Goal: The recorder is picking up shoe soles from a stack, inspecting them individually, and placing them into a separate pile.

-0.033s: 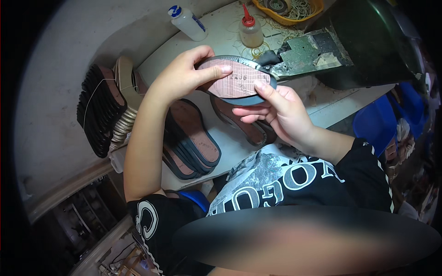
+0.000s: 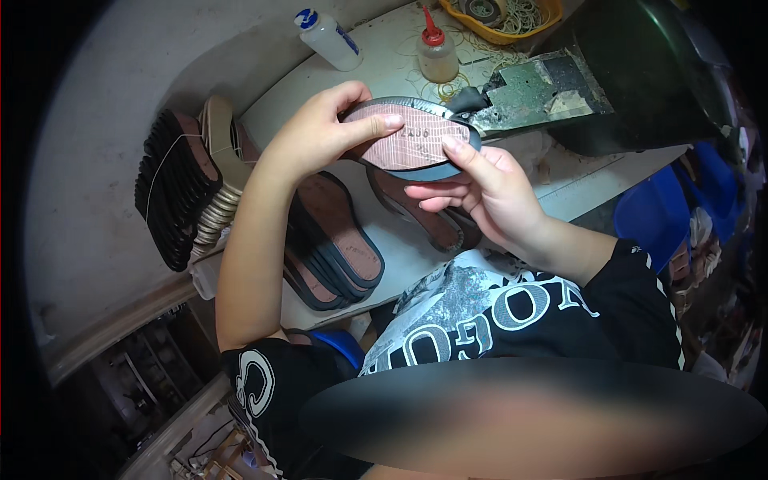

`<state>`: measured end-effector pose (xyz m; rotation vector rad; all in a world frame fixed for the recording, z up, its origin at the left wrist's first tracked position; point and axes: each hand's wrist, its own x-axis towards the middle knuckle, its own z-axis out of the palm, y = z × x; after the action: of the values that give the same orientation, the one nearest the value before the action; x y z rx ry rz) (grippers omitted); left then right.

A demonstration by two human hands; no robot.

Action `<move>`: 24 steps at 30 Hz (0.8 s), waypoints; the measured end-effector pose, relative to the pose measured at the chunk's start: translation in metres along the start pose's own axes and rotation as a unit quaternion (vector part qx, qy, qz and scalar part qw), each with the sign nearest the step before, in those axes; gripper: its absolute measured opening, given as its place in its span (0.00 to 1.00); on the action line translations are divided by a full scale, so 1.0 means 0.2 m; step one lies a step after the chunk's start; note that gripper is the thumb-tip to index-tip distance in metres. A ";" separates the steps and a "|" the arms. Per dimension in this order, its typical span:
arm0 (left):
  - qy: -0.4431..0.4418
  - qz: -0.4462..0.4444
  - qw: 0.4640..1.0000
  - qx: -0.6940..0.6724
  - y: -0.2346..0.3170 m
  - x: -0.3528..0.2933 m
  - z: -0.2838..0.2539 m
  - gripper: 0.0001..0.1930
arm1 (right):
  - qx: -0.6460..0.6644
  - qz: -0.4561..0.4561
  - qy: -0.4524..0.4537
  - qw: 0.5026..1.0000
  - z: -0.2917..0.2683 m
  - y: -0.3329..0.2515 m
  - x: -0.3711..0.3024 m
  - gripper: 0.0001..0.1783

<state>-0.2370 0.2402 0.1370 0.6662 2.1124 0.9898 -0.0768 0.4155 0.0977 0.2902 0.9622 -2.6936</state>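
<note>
Both my hands hold up one shoe sole [image 2: 420, 144], with a pinkish-brown upper face and a dark and blue-grey edge. My left hand [image 2: 324, 132] grips its left end, thumb lying across the face and fingers behind the far edge. At the right end my right hand [image 2: 500, 188] pinches it, thumb on the face; its other fingers curl below, partly hidden. On the table under my left forearm lies a stack of similar soles [image 2: 340, 232]. Another loose sole [image 2: 420, 212] lies under the held one.
Bundled black soles [image 2: 172, 188] and beige soles [image 2: 220, 148] lean by the wall. Behind my hands stand a white bottle [image 2: 330, 44] and a red-capped glue bottle [image 2: 437, 56]. A yellow basket [image 2: 524, 36] and a green machine [image 2: 552, 88] occupy the back right.
</note>
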 end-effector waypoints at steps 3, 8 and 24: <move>0.049 -0.020 0.998 -0.025 0.00 -0.07 0.04 0.26 | -0.010 0.018 0.006 1.000 0.01 -0.03 0.00 0.25; 0.073 -0.031 0.996 -0.048 -0.01 -0.14 0.09 0.25 | -0.021 0.056 0.003 0.998 0.00 -0.07 0.01 0.23; -0.004 -0.196 0.963 -0.186 0.21 -0.23 0.35 0.25 | -0.205 -0.006 -0.085 0.975 -0.15 -0.01 -0.12 0.21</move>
<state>-0.1480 0.2645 0.1549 0.0607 1.8752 1.1061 -0.0526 0.4410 0.0823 -0.0307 1.4270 -2.4034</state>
